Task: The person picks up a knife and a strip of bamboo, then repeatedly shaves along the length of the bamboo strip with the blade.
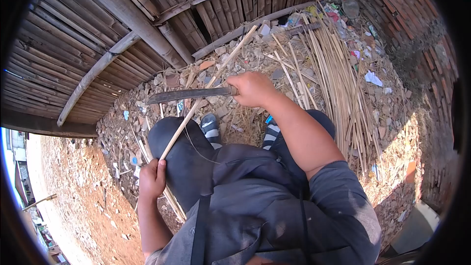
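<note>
A long pale bamboo strip (222, 69) slants up and away from my left hand (153, 178), which is closed around its lower end beside my left knee. My right hand (251, 89) grips the handle of a machete (189, 95). The dark blade points left and lies across the strip about midway along it. A thin sliver (195, 143) curls beside the strip over my left thigh. More strips (145, 150) rest beside my left leg, below the left hand.
A large pile of split bamboo strips (333, 68) lies on the rubble at the right. A bamboo slat wall (59, 59) leans over the upper left, and a brick wall (417, 19) stands at the right. Litter and broken stones surround my sandalled feet (211, 130).
</note>
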The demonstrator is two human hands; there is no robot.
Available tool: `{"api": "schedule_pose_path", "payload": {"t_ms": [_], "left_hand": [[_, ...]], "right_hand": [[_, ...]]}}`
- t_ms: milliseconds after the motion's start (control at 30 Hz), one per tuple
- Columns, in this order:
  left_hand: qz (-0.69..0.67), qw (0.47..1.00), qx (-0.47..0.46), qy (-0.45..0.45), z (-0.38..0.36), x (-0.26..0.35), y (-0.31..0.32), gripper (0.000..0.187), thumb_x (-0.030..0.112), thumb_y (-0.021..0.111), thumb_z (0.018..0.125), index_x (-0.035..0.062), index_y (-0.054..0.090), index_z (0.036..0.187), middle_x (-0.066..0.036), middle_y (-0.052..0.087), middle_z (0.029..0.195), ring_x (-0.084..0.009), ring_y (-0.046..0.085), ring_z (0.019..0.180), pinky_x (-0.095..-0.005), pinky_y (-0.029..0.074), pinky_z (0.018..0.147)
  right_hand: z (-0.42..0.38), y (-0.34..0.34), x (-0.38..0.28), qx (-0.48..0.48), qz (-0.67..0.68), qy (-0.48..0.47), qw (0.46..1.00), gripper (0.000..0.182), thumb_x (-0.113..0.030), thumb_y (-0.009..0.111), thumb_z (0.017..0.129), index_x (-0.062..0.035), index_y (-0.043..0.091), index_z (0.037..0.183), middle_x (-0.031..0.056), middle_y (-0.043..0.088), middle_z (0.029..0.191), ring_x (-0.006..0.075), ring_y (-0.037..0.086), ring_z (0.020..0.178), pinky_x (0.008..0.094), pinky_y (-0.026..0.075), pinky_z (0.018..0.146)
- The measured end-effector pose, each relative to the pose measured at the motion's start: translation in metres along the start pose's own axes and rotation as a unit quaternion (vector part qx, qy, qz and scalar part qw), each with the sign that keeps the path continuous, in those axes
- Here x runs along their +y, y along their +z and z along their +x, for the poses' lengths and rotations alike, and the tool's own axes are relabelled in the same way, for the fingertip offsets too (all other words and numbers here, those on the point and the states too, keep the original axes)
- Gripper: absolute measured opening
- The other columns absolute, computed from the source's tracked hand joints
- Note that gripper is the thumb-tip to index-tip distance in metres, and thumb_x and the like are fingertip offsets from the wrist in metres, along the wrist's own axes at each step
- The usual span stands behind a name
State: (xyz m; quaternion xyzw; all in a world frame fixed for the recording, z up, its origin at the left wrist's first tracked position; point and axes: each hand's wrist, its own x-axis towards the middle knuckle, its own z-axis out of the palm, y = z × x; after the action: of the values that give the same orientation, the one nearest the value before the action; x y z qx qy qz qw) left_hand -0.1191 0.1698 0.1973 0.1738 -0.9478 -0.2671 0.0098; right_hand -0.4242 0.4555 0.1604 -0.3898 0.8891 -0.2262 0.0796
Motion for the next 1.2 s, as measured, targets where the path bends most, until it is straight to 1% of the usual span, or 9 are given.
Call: {"api": "schedule_pose_path", "payload": {"t_ms": [133, 233, 333, 533, 633, 733, 833, 967, 1200], "left_hand": [[-0.003, 1.0, -0.01, -0.022, 0.001, -0.001, 0.0, 0.048, 0.031, 0.057, 0.106, -0.0013, 0.05, 0.072, -0.022, 0.05, 0.057, -0.0392, 0.049, 0.051, -0.0457, 0.039, 0.053], [0.008, 1.0, -0.005, -0.011, 0.001, -0.001, 0.0, 0.048, 0.032, 0.058, 0.106, -0.0009, 0.05, 0.071, -0.022, 0.05, 0.056, -0.0382, 0.048, 0.05, -0.0456, 0.039, 0.053], [-0.002, 1.0, 0.0, 0.001, 0.002, -0.003, 0.0, 0.049, 0.033, 0.058, 0.106, -0.0009, 0.05, 0.071, -0.022, 0.049, 0.056, -0.038, 0.048, 0.05, -0.0454, 0.039, 0.052], [0.0, 1.0, -0.012, -0.024, 0.0, 0.002, -0.002, 0.049, 0.033, 0.058, 0.106, -0.0011, 0.049, 0.071, -0.021, 0.05, 0.057, -0.036, 0.048, 0.05, -0.0444, 0.039, 0.053], [-0.001, 1.0, -0.006, -0.017, 0.0, 0.001, 0.0, 0.05, 0.033, 0.058, 0.106, -0.0013, 0.049, 0.071, -0.02, 0.049, 0.056, -0.034, 0.047, 0.05, -0.0438, 0.039, 0.053], [-0.013, 1.0, 0.001, -0.011, 0.001, -0.002, 0.002, 0.05, 0.033, 0.058, 0.106, -0.0013, 0.049, 0.071, -0.019, 0.048, 0.056, -0.0329, 0.046, 0.05, -0.0435, 0.039, 0.053], [-0.009, 1.0, 0.003, 0.002, 0.002, -0.005, 0.003, 0.05, 0.034, 0.058, 0.106, -0.0011, 0.049, 0.07, -0.019, 0.048, 0.055, -0.0332, 0.047, 0.049, -0.0437, 0.038, 0.052], [-0.013, 1.0, 0.009, -0.001, 0.001, -0.005, 0.004, 0.052, 0.035, 0.058, 0.106, -0.0005, 0.048, 0.069, -0.018, 0.047, 0.054, -0.0329, 0.046, 0.048, -0.0437, 0.038, 0.051], [-0.011, 1.0, 0.019, 0.006, 0.0, -0.006, 0.005, 0.052, 0.035, 0.059, 0.106, -0.0002, 0.048, 0.069, -0.018, 0.047, 0.054, -0.0301, 0.045, 0.049, -0.0422, 0.037, 0.051]], "right_hand": [[0.005, 0.016, 0.042, 0.074, 0.08, 0.107, 0.988, 0.039, -0.026, 0.076, 0.082, -0.0076, 0.069, 0.115, 0.0223, 0.072, 0.093, 0.0421, 0.07, 0.092, 0.0498, 0.056, 0.082], [0.003, 0.004, 0.042, 0.08, 0.084, 0.183, 0.976, 0.046, -0.027, 0.076, 0.082, -0.0082, 0.069, 0.124, 0.0224, 0.073, 0.102, 0.0405, 0.07, 0.099, 0.0492, 0.057, 0.088], [-0.001, -0.003, 0.023, 0.051, 0.095, 0.183, 0.977, 0.043, -0.025, 0.075, 0.082, -0.0087, 0.069, 0.122, 0.0224, 0.073, 0.101, 0.0413, 0.07, 0.099, 0.0503, 0.057, 0.087], [-0.001, 0.019, -0.01, 0.012, 0.031, 0.027, 0.999, 0.033, -0.025, 0.075, 0.08, -0.0088, 0.069, 0.109, 0.0203, 0.072, 0.088, 0.0418, 0.07, 0.09, 0.0524, 0.055, 0.08], [0.002, 0.016, -0.002, 0.031, 0.019, -0.005, 0.999, 0.03, -0.025, 0.075, 0.079, -0.0083, 0.068, 0.103, 0.0197, 0.07, 0.083, 0.0419, 0.07, 0.089, 0.0533, 0.055, 0.08], [0.002, -0.004, 0.004, -0.013, 0.052, 0.076, 0.996, 0.039, -0.023, 0.074, 0.081, -0.0095, 0.07, 0.117, 0.0191, 0.074, 0.1, 0.0402, 0.07, 0.098, 0.0513, 0.056, 0.087], [0.005, 0.013, 0.039, 0.067, 0.062, 0.146, 0.985, 0.041, -0.025, 0.074, 0.083, -0.0083, 0.069, 0.12, 0.0206, 0.073, 0.102, 0.041, 0.07, 0.099, 0.0509, 0.056, 0.089], [0.0, -0.004, 0.031, 0.067, 0.091, 0.185, 0.976, 0.044, -0.028, 0.076, 0.085, -0.0044, 0.069, 0.12, 0.0237, 0.073, 0.096, 0.042, 0.07, 0.095, 0.0493, 0.056, 0.085], [-0.002, 0.015, -0.004, 0.048, 0.101, 0.019, 0.994, 0.033, -0.026, 0.075, 0.082, -0.0075, 0.068, 0.108, 0.0214, 0.072, 0.091, 0.0431, 0.069, 0.09, 0.053, 0.055, 0.08]]}}
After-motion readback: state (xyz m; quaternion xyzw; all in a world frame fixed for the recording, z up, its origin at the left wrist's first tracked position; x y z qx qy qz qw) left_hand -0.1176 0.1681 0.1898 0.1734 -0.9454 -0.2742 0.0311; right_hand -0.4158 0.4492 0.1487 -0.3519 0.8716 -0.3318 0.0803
